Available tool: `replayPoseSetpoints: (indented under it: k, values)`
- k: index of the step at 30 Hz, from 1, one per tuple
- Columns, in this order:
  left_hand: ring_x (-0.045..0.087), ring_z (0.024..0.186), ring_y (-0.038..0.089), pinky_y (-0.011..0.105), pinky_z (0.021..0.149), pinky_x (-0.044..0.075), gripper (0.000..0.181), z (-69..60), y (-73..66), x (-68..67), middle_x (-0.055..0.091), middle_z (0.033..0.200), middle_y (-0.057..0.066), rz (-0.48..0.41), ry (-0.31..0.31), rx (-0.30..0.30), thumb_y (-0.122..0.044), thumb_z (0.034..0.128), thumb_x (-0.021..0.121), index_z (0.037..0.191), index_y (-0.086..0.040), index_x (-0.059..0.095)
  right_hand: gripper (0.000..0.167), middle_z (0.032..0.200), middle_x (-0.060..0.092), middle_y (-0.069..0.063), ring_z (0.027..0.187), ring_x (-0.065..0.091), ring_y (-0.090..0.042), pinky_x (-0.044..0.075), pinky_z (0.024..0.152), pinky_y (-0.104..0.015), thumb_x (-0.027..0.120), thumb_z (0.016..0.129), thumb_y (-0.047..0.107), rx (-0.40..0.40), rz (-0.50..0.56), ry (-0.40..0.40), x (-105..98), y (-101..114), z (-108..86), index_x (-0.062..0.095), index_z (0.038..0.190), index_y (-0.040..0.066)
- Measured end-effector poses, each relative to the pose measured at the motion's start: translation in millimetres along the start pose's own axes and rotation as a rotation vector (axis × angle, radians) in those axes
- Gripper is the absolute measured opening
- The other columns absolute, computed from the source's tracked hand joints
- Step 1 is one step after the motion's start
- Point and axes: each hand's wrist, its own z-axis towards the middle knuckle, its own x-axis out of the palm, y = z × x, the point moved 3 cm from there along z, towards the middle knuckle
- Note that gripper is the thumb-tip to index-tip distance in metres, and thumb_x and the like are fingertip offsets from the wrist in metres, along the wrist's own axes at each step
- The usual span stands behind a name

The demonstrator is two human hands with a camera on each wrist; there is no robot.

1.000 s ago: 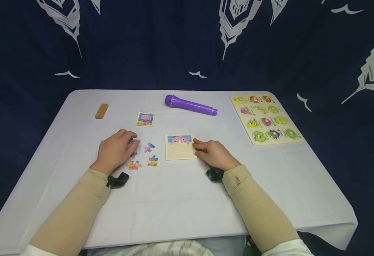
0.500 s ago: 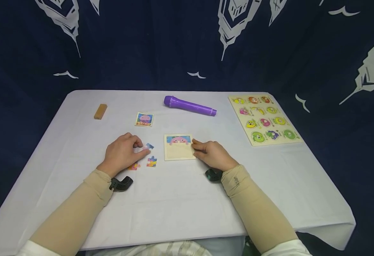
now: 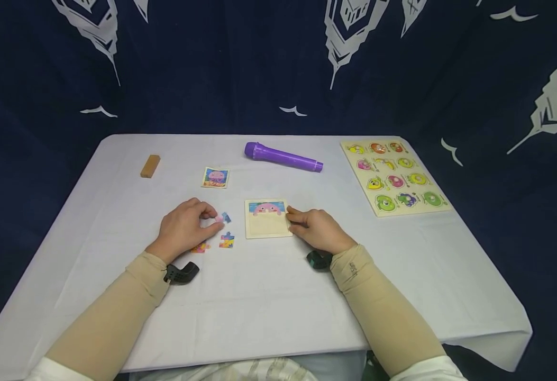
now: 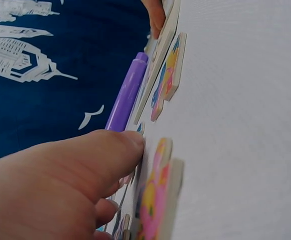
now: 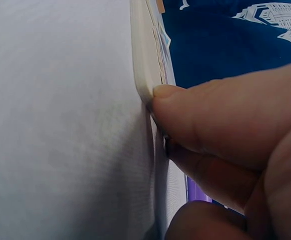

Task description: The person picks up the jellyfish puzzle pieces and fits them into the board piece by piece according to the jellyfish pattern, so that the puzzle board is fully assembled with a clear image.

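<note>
At the middle of the table lies a square puzzle board [image 3: 265, 227], its top strip filled with a pink cartoon animal on blue. My right hand [image 3: 321, 230] grips the board's right edge between thumb and fingers. To the board's left, my left hand [image 3: 183, 227] has its thumb and fingertips at a pink and blue puzzle piece [image 3: 226, 217], seemingly pinching it; the contact is mostly hidden. A yellow and blue puzzle piece [image 3: 227, 240] lies apart, nearer the board. Below the left thumb, a pink and yellow puzzle piece [image 4: 158, 200] shows large in the left wrist view.
A small picture card [image 3: 215, 178] lies behind the left hand, and a wooden block [image 3: 150, 166] sits at the far left. A purple toy microphone [image 3: 285, 157] lies at the back. The fruit puzzle board [image 3: 397, 177] occupies the back right of the white-covered table.
The left hand has moved right and slightly down from beside the loose pieces to the pink and blue piece, which has turned a little. The right hand stays on the board's edge.
</note>
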Motion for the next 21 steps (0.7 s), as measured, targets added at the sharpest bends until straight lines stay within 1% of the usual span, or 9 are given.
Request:
replayPoseSetpoints:
  k: [6,8,13,17,21]
  values:
    - [0.057,0.082,0.015,0.033,0.066,0.045,0.031,-0.4,-1.5,0.2,0.068,0.103,-0.003,-0.032,-0.005,0.015,-0.040,0.0871,0.080,0.108,-0.019,0.071,0.040,0.150,0.054,-0.003,0.141,0.048,-0.030,0.041,0.114,-0.048,0.070,0.099,0.018,-0.001,0.008,-0.003,-0.3,0.5,-1.1,0.065,0.137,0.009]
    - [0.056,0.079,0.014,0.032,0.063,0.043,0.029,-0.2,-1.6,0.2,0.071,0.103,-0.004,-0.052,-0.011,0.021,-0.037,0.0872,0.080,0.108,-0.021,0.070,0.039,0.150,0.054,-0.003,0.141,0.049,-0.030,0.041,0.114,-0.048,0.070,0.099,0.018,-0.004,0.006,-0.003,-0.4,0.6,-1.1,0.065,0.137,0.009]
    - [0.052,0.069,0.014,0.031,0.058,0.038,0.024,-0.5,-0.6,0.4,0.074,0.092,-0.008,-0.126,-0.006,0.014,-0.032,0.0886,0.081,0.107,-0.023,0.070,0.039,0.150,0.054,-0.004,0.140,0.049,-0.030,0.042,0.114,-0.048,0.069,0.099,0.018,-0.006,0.000,-0.001,-0.8,0.6,-0.3,0.065,0.136,0.009]
    - [0.051,0.066,0.014,0.031,0.057,0.037,0.021,-0.2,0.1,0.6,0.071,0.083,-0.009,-0.186,-0.006,0.000,-0.035,0.0915,0.079,0.107,-0.024,0.071,0.039,0.149,0.054,-0.004,0.140,0.050,-0.029,0.042,0.113,-0.047,0.070,0.099,0.018,-0.006,0.001,0.001,-0.8,0.3,0.3,0.065,0.136,0.009]
    - [0.053,0.068,0.014,0.031,0.059,0.039,0.021,0.0,-0.4,0.1,0.065,0.076,-0.007,-0.231,-0.015,-0.020,-0.038,0.0930,0.077,0.108,-0.023,0.074,0.039,0.150,0.054,-0.003,0.140,0.050,-0.028,0.042,0.113,-0.047,0.069,0.099,0.018,-0.008,0.004,0.001,-0.8,0.3,0.0,0.065,0.137,0.008]
